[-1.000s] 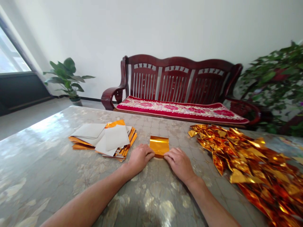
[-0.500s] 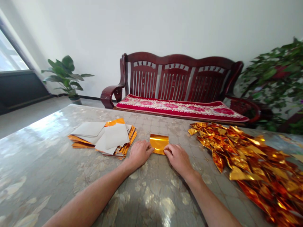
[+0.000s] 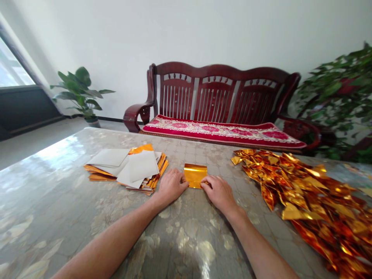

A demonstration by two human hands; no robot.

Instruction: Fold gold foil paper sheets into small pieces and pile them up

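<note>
A small folded sheet of gold foil paper [image 3: 195, 173] lies on the marbled table [image 3: 58, 201] in front of me. My left hand [image 3: 171, 186] pinches its left near edge, fingers curled. My right hand [image 3: 218, 190] pinches its right near edge the same way. Both hands rest on the tabletop with the sheet between them.
A stack of flat gold and white sheets [image 3: 128, 168] lies to the left. A large heap of folded gold foil pieces [image 3: 302, 193] covers the table's right side. Behind the table stand a red wooden bench [image 3: 217, 112] and potted plants [image 3: 80, 91].
Both hands have crept forward along the sheet's near edge, closing in on it, and the view has tilted slightly down.
</note>
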